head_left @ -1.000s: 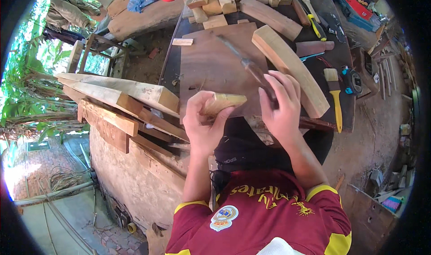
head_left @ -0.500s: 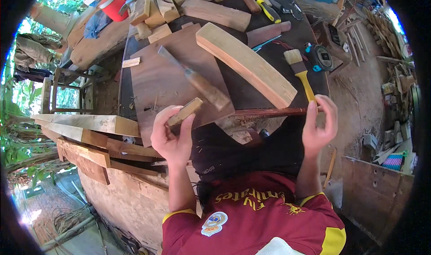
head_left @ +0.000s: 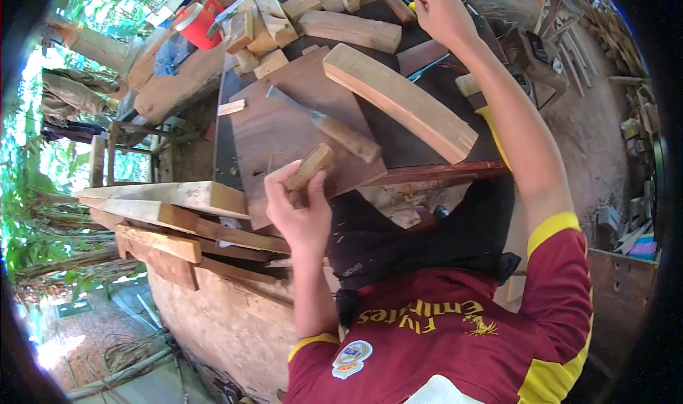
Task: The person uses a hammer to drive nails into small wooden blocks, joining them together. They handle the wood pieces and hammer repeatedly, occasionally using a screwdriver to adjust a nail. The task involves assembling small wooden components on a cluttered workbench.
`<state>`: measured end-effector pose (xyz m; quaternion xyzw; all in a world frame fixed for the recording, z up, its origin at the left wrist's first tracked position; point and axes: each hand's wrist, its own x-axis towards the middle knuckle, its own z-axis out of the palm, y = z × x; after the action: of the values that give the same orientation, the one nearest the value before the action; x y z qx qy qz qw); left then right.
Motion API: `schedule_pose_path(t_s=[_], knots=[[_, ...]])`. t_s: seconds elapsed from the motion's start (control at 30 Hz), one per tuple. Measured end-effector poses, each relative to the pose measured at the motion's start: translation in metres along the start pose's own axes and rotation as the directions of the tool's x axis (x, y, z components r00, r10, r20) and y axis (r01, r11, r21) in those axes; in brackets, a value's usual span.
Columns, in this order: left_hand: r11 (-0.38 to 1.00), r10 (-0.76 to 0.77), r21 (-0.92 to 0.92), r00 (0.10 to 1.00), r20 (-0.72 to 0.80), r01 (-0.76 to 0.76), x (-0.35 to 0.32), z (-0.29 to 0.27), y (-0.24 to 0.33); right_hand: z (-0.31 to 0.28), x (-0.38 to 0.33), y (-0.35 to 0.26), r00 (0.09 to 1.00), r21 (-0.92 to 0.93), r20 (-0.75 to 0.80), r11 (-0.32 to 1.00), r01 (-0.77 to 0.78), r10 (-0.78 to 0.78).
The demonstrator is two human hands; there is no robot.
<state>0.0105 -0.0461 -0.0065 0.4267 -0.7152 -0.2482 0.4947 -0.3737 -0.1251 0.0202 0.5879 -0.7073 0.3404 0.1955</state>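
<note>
Between the thumb and fingers of my left hand [head_left: 299,198] is a small wooden block [head_left: 310,166], held over the near edge of a thin brown board [head_left: 284,134]. A chisel [head_left: 331,128] with a wooden handle lies on that board. My right hand [head_left: 445,16] reaches to the far side of the table, fingers curled among the tools. A bit of yellow handle [head_left: 413,6] shows by its fingertips; what the fingers hold is hidden. Under my right forearm lies a paintbrush [head_left: 496,135] with a yellow handle, partly covered. A long curved wooden piece [head_left: 402,105] rests between my hands.
Wood offcuts [head_left: 348,31] crowd the far side of the table, near a red jug [head_left: 198,25] and a blue plastic bag [head_left: 173,54]. Thick planks [head_left: 171,198] are stacked at the left. A tape measure [head_left: 521,80] is partly hidden behind my right arm.
My right hand has left the paintbrush handle and stretched forward to the tools at the far side. My left hand still grips the small block, now tilted more upright. The view has shifted slightly.
</note>
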Motion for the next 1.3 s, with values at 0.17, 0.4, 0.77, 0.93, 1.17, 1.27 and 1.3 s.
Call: schedule_pose_path(t_s=[0.17,0.4,0.77,0.93,1.17,1.27,1.3], knots=[[0.999,-0.026,-0.036,0.999,0.044,0.028,-0.002,0.0,0.004,0.051,0.042,-0.001,0.991,-0.064,0.111,0.996,-0.063,0.07],[0.994,-0.063,-0.085,0.998,0.024,0.065,-0.003,0.0,0.0,0.077,0.045,-0.053,0.903,0.124,0.43,0.99,-0.066,0.006],[0.994,0.013,-0.109,0.999,-0.034,-0.017,-0.001,-0.001,-0.008,0.076,0.09,-0.177,0.891,0.136,0.405,0.977,0.162,-0.204],[0.974,0.047,-0.22,0.999,-0.007,-0.048,0.001,0.007,-0.007,0.137,0.115,-0.225,0.821,0.017,0.425,0.91,0.415,-0.382],[0.972,0.197,-0.145,0.978,0.063,-0.186,0.001,-0.003,-0.018,0.137,0.121,-0.255,0.9,-0.005,0.337,0.955,0.296,-0.278],[0.965,0.21,-0.172,0.976,0.063,-0.197,0.0,-0.002,-0.019,0.143,0.133,-0.249,0.923,-0.063,0.331,0.971,0.229,-0.196],[0.967,0.205,-0.169,0.977,0.063,-0.192,0.001,-0.002,-0.019,0.15,0.133,-0.244,0.933,-0.077,0.314,0.975,0.209,-0.176]])
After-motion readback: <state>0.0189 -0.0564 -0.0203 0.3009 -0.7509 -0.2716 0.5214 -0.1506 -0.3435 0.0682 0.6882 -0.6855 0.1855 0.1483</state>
